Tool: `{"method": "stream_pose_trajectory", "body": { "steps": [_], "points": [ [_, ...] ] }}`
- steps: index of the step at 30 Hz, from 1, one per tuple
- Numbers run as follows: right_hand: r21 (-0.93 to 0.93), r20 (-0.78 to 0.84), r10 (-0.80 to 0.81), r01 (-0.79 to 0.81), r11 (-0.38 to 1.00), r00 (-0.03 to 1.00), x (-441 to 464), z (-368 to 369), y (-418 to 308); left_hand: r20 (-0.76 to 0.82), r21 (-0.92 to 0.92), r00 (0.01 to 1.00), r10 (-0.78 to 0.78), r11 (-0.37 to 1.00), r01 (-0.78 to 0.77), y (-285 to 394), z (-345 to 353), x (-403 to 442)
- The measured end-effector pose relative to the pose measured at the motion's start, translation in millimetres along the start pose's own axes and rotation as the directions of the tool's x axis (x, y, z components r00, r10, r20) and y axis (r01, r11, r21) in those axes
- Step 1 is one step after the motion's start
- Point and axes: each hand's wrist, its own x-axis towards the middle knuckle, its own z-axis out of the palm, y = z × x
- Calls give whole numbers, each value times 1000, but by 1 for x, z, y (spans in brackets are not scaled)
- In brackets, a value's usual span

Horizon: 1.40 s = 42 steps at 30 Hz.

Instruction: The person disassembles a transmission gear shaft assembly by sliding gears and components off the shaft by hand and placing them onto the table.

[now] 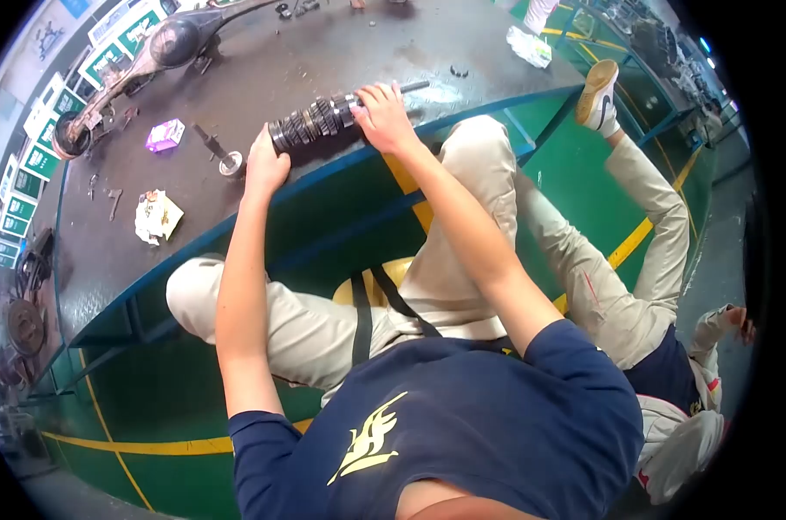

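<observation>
from my remote seat i see the gear shaft (pixel 310 122) lying along the near edge of the table (pixel 323 52), right in front of the seated person. its long axis runs crosswise to the person and roughly in line with that edge, slanting so the left end sits closer to the body and the right end a little farther out. the thick, toothed stack makes up the left and middle part, and the thin bare end points right and slightly away from the person, reaching past the fingers. the left hand (pixel 268 165) is at the broad left end, touching it with the fingers up by its end face and the thumb on the near side; i can't tell whether it is really closed on it. the right hand (pixel 384 120) is clamped over the shaft just short of the thin end, fingers draped across the top. just left of the left hand i have a metal rod (pixel 211 143) with a round end piece (pixel 231 163) at its near end. farther left are a purple box (pixel 165 135) and a crumpled wrapper (pixel 158 217), with a large axle housing (pixel 174 43) behind them. beyond the thin end lie some small dark pieces (pixel 459 71), and a white plastic bag (pixel 529 47) rests near the table's right end. another person (pixel 653 225) is at the right.
</observation>
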Motion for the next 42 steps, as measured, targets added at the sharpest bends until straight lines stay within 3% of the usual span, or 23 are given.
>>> {"method": "stream_pose_trajectory", "body": {
  "steps": [2,5,8,13,15,20,26,29,31,33,36,42],
  "points": [
    [-24,21,59,-59,998,998,-9,-1,-7,70,-66,996,-48,996,53,25,-12,-9],
    [-33,-22,79,-80,996,997,-12,-9,-12,49,51,997,-57,997,55,23,-9,-15],
    [136,78,154,-164,977,985,-8,-21,-9,44,42,999,-8,999,6,17,-8,-21],
    [164,50,114,-121,979,992,-12,-23,-9,33,27,999,-37,999,37,21,-9,-35],
    [172,42,113,-119,978,993,-14,-25,-12,-40,104,998,50,993,-46,22,-9,-40],
    [119,19,93,-94,988,996,-16,-29,-16,-65,84,996,68,995,-62,16,-4,-39],
    [18,129,26,-29,999,991,0,-30,-5,-28,76,998,54,996,-52,10,-3,-19],
    [-27,179,-14,19,999,984,5,-23,-4,-94,177,994,52,984,-35,10,10,-18],
    [-152,96,-74,88,984,993,0,-17,-6,-143,199,990,-8,979,37,12,16,-17],
    [-171,127,-44,66,983,991,-7,-19,-11,-151,168,989,-8,985,34,17,13,-19],
    [-166,82,-29,43,985,996,-18,-15,-11,-200,238,972,122,968,-73,19,13,-22],
    [-189,78,-10,25,982,997,-20,-16,-12,-149,263,987,55,965,-14,27,3,-29]
  ]
}}
